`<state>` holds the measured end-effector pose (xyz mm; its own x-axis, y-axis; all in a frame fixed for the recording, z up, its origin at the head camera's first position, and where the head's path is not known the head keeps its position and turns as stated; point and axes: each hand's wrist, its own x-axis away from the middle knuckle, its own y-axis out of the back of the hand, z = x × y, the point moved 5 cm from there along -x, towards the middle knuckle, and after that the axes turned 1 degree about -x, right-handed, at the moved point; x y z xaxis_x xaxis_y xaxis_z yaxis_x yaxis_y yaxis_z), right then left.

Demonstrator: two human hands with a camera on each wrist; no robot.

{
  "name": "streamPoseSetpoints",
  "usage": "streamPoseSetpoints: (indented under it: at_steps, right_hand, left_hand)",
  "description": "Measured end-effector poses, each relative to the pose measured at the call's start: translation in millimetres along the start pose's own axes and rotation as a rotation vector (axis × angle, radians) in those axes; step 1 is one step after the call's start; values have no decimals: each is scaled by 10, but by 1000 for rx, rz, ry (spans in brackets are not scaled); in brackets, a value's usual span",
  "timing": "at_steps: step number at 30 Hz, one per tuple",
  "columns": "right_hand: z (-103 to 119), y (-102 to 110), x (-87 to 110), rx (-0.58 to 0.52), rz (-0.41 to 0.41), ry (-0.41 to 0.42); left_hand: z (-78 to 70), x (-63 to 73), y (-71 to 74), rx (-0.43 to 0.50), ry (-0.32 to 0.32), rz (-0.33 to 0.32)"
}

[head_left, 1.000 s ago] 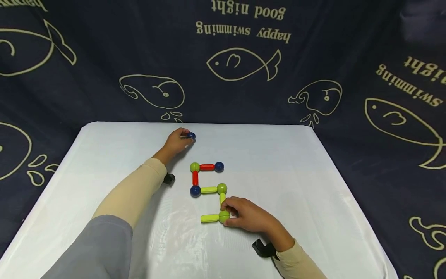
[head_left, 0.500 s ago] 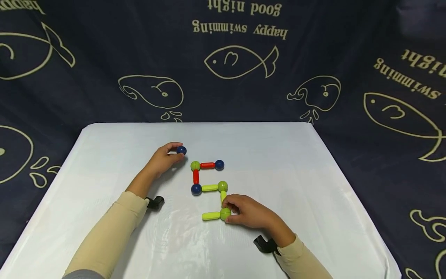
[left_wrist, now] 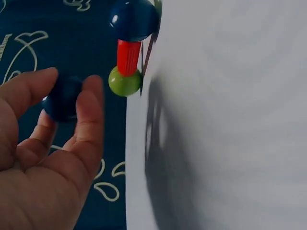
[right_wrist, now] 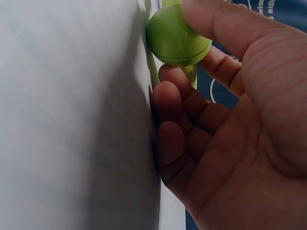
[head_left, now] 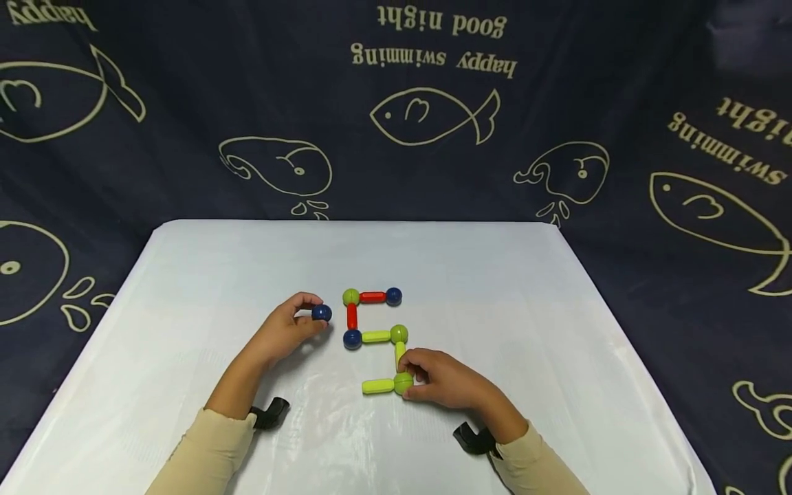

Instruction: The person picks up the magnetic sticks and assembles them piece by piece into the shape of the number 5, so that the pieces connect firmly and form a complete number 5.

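Observation:
Between thumb and fingers, my left hand (head_left: 287, 330) pinches a loose blue ball (head_left: 321, 313), held left of a ball-and-rod figure; the left wrist view shows this blue ball (left_wrist: 64, 98) too. My right hand (head_left: 448, 379) grips the green ball (head_left: 403, 383) at the figure's near right corner, seen close up as a green ball (right_wrist: 177, 36) in the right wrist view. From that corner a yellow-green rod (head_left: 378, 386) points left with its far end free. Other parts are a blue ball (head_left: 353, 339), a green ball (head_left: 399, 334), red rods (head_left: 372, 297) and a blue ball (head_left: 393, 296).
The figure lies on a white-covered table (head_left: 526, 309). Behind and beside the table hangs a dark blue cloth (head_left: 433, 179) printed with fish and lettering. A black strap mount (head_left: 270, 414) sits at the left wrist, another black mount (head_left: 473, 438) at the right.
My left hand has come from the table's far edge toward the near side, carrying the blue ball down beside the figure's left. The right hand keeps its place on the green ball.

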<state>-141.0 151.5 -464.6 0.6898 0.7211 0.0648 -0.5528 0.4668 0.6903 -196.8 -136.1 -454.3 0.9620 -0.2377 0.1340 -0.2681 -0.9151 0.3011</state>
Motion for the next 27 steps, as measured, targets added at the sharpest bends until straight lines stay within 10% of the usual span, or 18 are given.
streamPoseSetpoints:
  at_steps: [13,27]
  right_hand:
    - [31,0,-16,15,-5,16]
    - [5,-13,-24,36,-21,28]
  left_hand:
    - [32,468,-384,-203,-108,252]
    - [35,497,-618,-327,-181,234]
